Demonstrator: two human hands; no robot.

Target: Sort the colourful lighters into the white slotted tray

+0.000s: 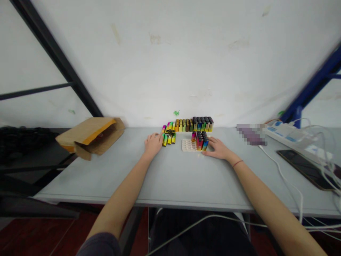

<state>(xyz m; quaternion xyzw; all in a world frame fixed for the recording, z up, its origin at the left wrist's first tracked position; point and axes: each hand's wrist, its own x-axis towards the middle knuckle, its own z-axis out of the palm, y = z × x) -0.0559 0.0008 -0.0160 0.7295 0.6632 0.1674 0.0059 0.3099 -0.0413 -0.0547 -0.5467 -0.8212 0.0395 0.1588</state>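
My left hand (pixel 153 144) lies on the table with its fingers stretched out, at the left edge of a group of loose shiny lighters (pixel 169 139) in green, yellow and pink. Whether its fingertips touch them I cannot tell. My right hand (pixel 218 148) rests with thumb and fingers apart at the right end of a white tray (pixel 189 149) with round holes. Several lighters (pixel 202 141), red and blue with black tops, stand upright in the tray's right part. Behind stand rows of upright lighters, yellow-topped ones (pixel 183 126) beside black-topped ones (pixel 203 124).
An open brown cardboard package (pixel 92 135) lies at the left. To the right are a blurred purple phone-like object (pixel 252 135), a dark phone (pixel 306 169), a white power strip (pixel 290 137) and white cables (pixel 282 169). A white wall (pixel 170 71) bounds the table's back.
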